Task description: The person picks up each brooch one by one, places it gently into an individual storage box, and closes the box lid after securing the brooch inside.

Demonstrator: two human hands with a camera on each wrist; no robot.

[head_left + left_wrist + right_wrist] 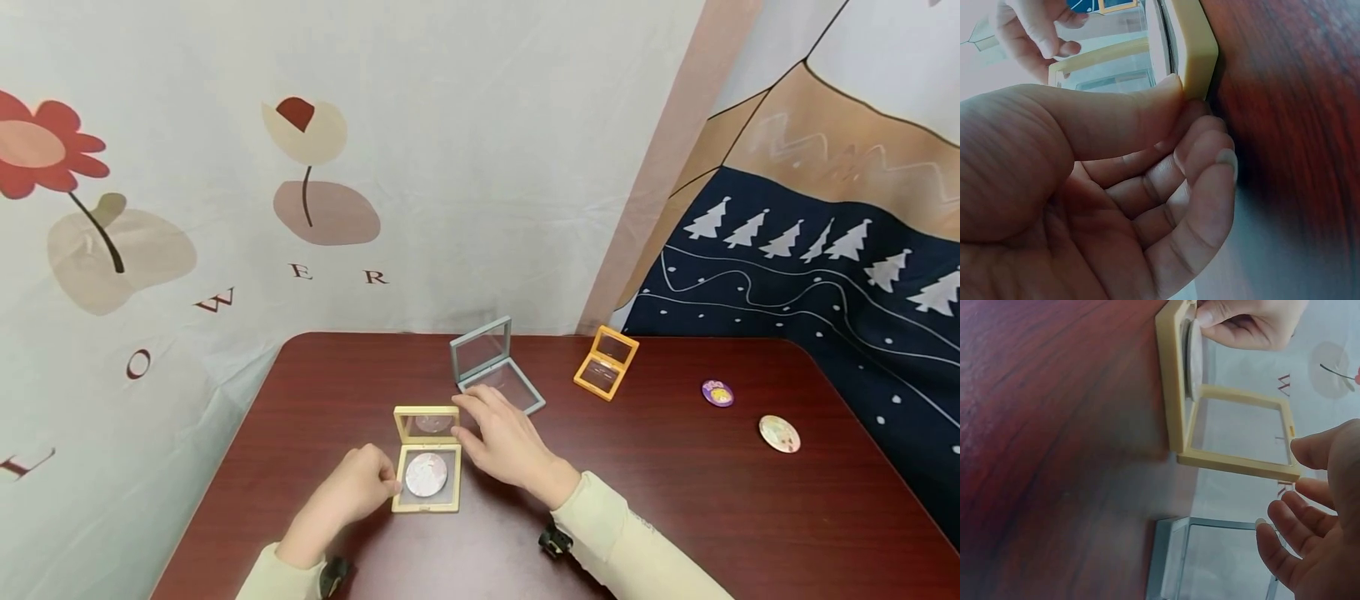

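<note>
A yellow square case (pixel 426 508) lies opened on the table, its lid (pixel 426 411) raised at the back. On the clear film of its base rests a round pale badge (pixel 426 475). My left hand (pixel 352 486) holds the left edge of the base, thumb on top and fingers curled beside it, as the left wrist view shows. My right hand (pixel 506 437) pinches the upper right corner of the raised lid between thumb and index finger; in the right wrist view its other fingers (pixel 1294 528) are loosely bent.
Behind my right hand stands an opened grey-blue case (pixel 525 383). Right of it lies a smaller opened orange case (pixel 606 375). A purple round badge (pixel 717 393) and a pale round badge (pixel 780 434) lie on the right of the dark red table (pixel 637 500).
</note>
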